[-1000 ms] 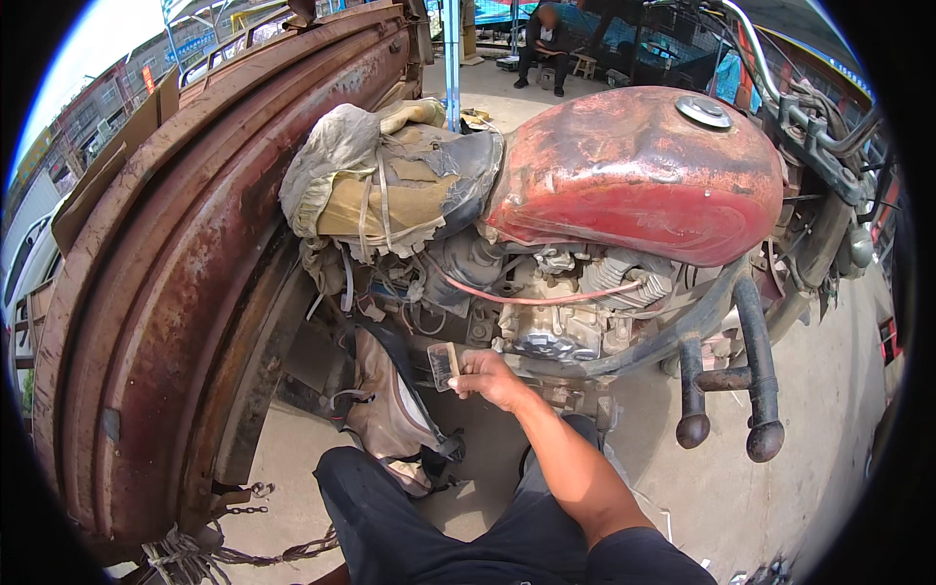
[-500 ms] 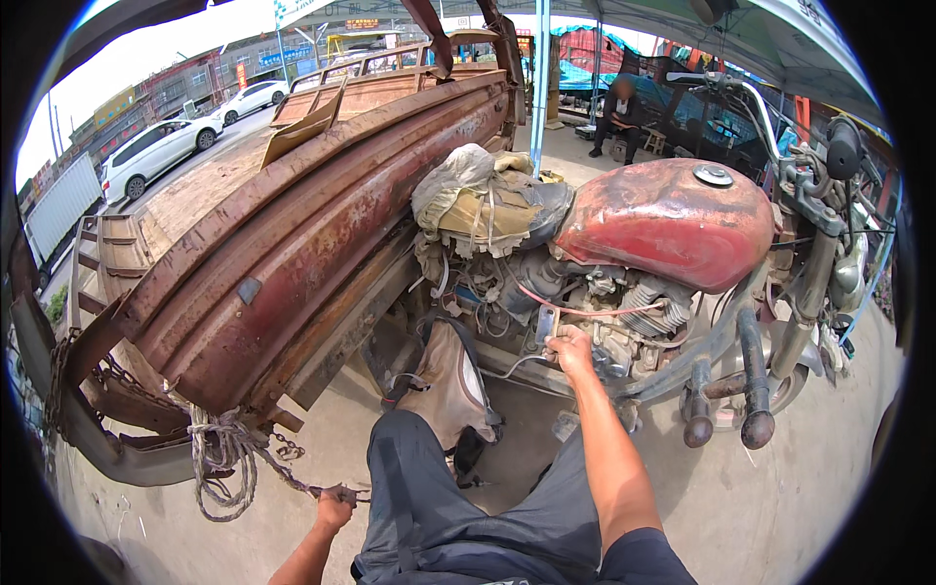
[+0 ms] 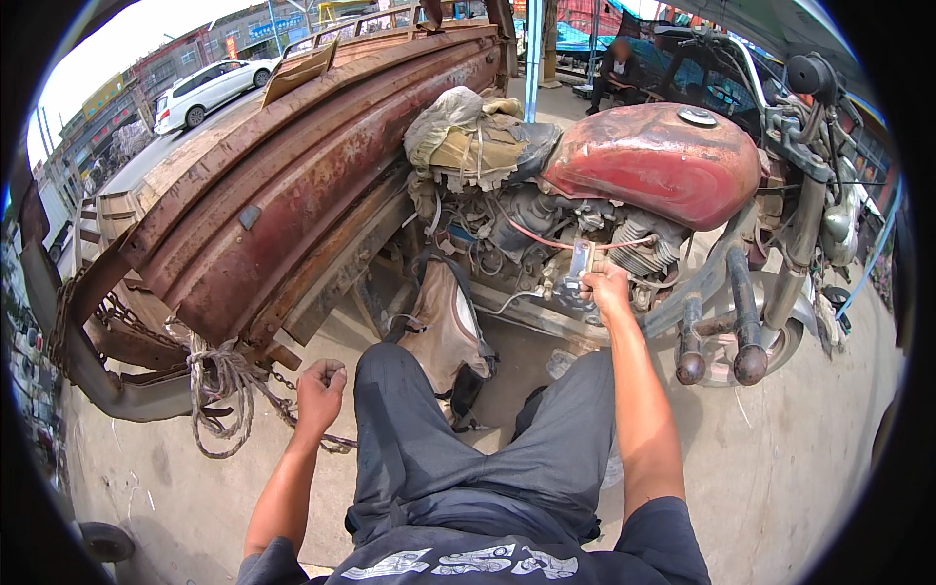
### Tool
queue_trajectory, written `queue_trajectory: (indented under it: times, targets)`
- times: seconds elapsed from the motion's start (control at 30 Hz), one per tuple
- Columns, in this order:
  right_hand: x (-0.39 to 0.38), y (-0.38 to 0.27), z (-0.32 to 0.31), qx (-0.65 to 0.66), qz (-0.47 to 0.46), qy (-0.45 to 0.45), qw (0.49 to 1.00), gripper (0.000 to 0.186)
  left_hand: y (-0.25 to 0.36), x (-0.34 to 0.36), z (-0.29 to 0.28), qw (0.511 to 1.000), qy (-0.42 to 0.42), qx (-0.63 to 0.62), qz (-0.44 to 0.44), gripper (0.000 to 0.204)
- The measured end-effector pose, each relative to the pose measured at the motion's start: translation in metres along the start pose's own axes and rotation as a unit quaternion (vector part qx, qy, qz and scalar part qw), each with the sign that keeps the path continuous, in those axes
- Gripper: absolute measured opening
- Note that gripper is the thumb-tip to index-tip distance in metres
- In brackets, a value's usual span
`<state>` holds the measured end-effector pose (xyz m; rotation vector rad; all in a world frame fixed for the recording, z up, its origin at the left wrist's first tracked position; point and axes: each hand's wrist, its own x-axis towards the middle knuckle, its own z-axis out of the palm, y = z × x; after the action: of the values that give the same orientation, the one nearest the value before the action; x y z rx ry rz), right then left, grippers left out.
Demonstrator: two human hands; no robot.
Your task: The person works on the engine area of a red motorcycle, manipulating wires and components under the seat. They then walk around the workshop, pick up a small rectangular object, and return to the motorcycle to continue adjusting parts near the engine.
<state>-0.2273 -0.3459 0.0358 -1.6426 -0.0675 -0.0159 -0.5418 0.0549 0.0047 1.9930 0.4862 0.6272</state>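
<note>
My right hand (image 3: 606, 287) reaches to the side of the motorcycle's engine (image 3: 639, 249), fingers closed on a small flat bluish piece with a tan edge (image 3: 582, 258); I cannot make out its kind. Above this hand a thin pink hose (image 3: 531, 234) runs across the engine below the dented red fuel tank (image 3: 663, 166). Beside my left knee, my left hand (image 3: 321, 392) is raised with its fingers curled in and nothing visible in them. A knotted grey rope (image 3: 226, 385) hangs from the rusty cargo bed near that hand, its loose end lying on the ground.
The rusty red cargo bed (image 3: 322, 175) fills the left side. A worn padded seat (image 3: 473, 136) sits behind the tank. A dirty beige bag-like thing (image 3: 442, 322) stands between bed and motorcycle. Two dark knobbed bars (image 3: 749, 322) jut out at right. A person (image 3: 616, 76) sits far back.
My left hand has come up and away from the rope's end, which now lies on the ground. My right hand has shifted right along the engine with the bluish piece. The view has tilted down.
</note>
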Motion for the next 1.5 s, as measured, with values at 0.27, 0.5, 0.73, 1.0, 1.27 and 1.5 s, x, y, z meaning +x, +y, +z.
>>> queue_trajectory:
  times: [0.27, 0.5, 0.73, 1.0, 1.27, 1.5]
  targets:
    - [0.023, 0.021, -0.004, 0.0, 0.04, -0.038, 0.998, 0.007, 0.132, 0.093, 0.069, 0.966, 0.001, 0.071, 0.249, 0.012]
    - [0.047, 0.008, 0.042, 0.215, 0.042, -0.132, 0.967, 0.015, 0.134, 0.192, 0.164, 0.978, -0.08, 0.067, 0.182, 0.017]
    - [0.092, 0.0, 0.105, 0.297, 0.043, -0.202, 0.932, 0.02, 0.08, 0.278, 0.273, 0.97, -0.19, -0.153, 0.0, 0.016]
    - [0.113, -0.006, 0.145, 0.31, 0.092, -0.127, 0.938, 0.016, 0.057, 0.343, 0.322, 0.81, -0.17, -0.528, -0.193, 0.023]
    - [0.13, 0.008, 0.147, 0.289, 0.065, -0.065, 0.953, 0.014, 0.076, 0.362, 0.333, 0.682, -0.136, -0.704, -0.144, 0.035]
    - [0.129, 0.007, 0.143, 0.277, 0.062, -0.051, 0.958, 0.014, 0.08, 0.379, 0.338, 0.679, -0.157, -0.708, -0.12, 0.045]
